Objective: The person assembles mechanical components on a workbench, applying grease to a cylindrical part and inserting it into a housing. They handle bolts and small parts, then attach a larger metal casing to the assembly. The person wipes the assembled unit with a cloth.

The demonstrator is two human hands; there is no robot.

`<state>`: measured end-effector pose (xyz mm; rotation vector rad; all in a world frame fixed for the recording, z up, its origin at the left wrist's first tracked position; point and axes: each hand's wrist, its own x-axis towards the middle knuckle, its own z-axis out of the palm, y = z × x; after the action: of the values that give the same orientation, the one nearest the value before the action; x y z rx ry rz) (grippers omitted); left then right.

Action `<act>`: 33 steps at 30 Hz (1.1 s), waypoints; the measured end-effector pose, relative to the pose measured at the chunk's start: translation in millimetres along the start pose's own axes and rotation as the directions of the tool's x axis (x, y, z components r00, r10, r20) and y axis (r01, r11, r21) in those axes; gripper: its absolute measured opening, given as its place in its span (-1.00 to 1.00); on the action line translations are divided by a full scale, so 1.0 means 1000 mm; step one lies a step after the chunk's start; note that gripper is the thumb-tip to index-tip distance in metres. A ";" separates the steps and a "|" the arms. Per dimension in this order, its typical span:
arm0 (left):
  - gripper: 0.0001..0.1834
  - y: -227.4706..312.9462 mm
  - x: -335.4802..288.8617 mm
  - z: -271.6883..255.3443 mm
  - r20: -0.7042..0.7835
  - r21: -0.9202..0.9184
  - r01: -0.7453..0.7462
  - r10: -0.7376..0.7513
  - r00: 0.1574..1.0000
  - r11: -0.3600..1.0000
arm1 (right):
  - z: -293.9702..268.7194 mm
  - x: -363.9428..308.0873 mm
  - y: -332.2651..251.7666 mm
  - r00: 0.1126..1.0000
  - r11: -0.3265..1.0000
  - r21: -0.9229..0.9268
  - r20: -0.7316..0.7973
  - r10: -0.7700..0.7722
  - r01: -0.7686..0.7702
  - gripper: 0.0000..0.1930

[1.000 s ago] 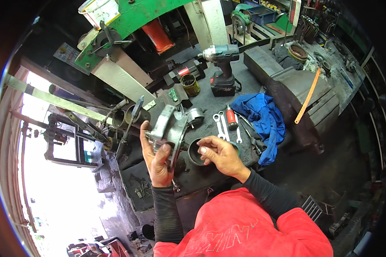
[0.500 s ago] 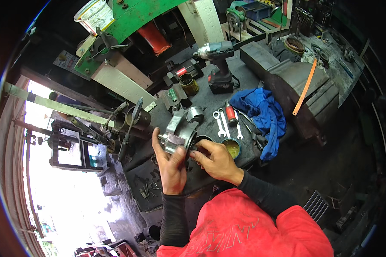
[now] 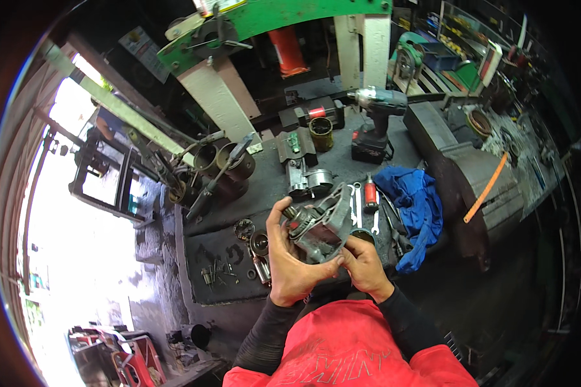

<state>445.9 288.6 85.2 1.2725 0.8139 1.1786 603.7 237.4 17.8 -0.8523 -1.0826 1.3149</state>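
Note:
Between my hands, above the near part of the bench, is a grey cast metal housing [image 3: 326,235] with a gear-like part and a spot of red at its left end. My left hand [image 3: 294,276] wraps its near left side, thumb along the bottom and fingers around the end. My right hand [image 3: 366,266] grips its lower right edge; some fingertips are hidden behind it. Just beyond lies another metal motor part [image 3: 308,178] on the bench. An open tin of yellowish grease [image 3: 364,236] stands partly hidden beyond my right hand.
Small screws [image 3: 216,272] and round parts [image 3: 259,244] lie left on the dark bench [image 3: 203,293]. Wrenches [image 3: 356,203], a red-handled tool [image 3: 370,193] and a blue cloth [image 3: 414,209] lie right. Farther back stand a cordless impact wrench [image 3: 379,122] and a large vise [image 3: 481,171].
The housing has been turned over in my hands, its broad side now facing up. My right hand has moved from its face to its lower edge. The whole view has shifted.

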 end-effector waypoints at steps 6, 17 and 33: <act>0.38 -0.002 -0.002 -0.001 0.006 -0.068 0.007 -0.007 1.000 0.998 | 0.006 -0.009 0.015 0.985 0.990 -0.121 -0.145 -0.092 0.075 -0.73; 0.21 -0.002 0.003 -0.012 0.117 -0.393 0.108 -0.067 0.991 0.913 | -0.002 -0.015 0.017 0.990 0.998 -0.030 -0.130 -0.063 0.059 -0.63; -0.37 -0.022 -0.013 0.002 -0.089 -0.395 0.209 -0.264 0.961 0.894 | -0.010 -0.024 -0.006 0.920 0.644 -0.713 0.002 -0.391 0.276 -0.76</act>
<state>448.5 278.0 62.4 0.7519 0.7699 1.1675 617.0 213.9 17.4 -1.2123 -1.5668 0.4736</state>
